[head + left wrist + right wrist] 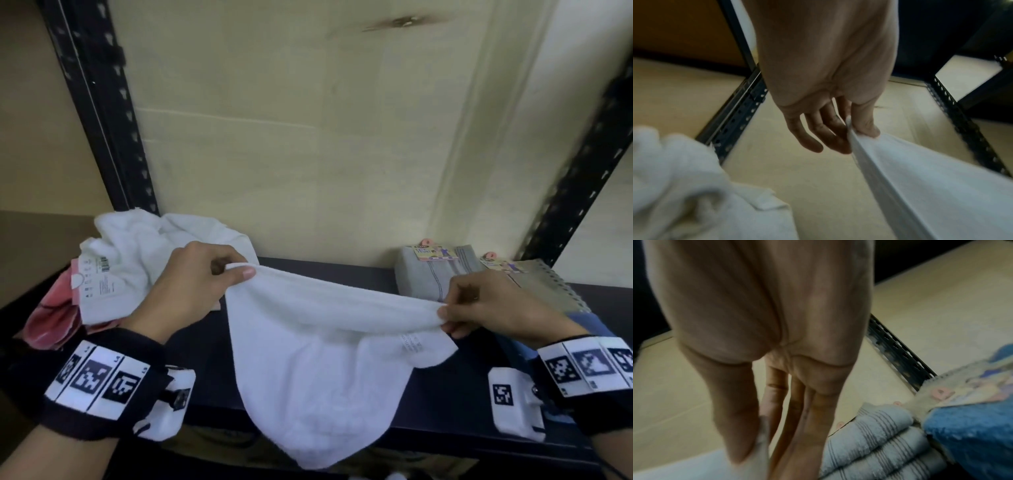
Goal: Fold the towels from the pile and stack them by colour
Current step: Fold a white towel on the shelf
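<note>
A white towel (pixel 318 349) hangs stretched between my two hands above the dark shelf (pixel 445 394), its lower part drooping over the shelf's front edge. My left hand (pixel 226 270) pinches its left top corner between thumb and fingers; the left wrist view shows the thumb (pixel 865 128) pressed on the towel's edge (pixel 920 186). My right hand (pixel 448 313) pinches the right top corner, and the right wrist view shows white cloth (pixel 762 444) between thumb and fingers. The unfolded pile (pixel 130 260), white towels over a pink one (pixel 51 318), lies at the left.
Folded grey striped towels (pixel 431 274) with paper labels stand at the back right, a beige one (pixel 534 281) beside them and a blue one (pixel 970 434) nearer me. Black slotted uprights (pixel 102 113) frame the shelf; a pale wooden panel (pixel 308 120) closes the back.
</note>
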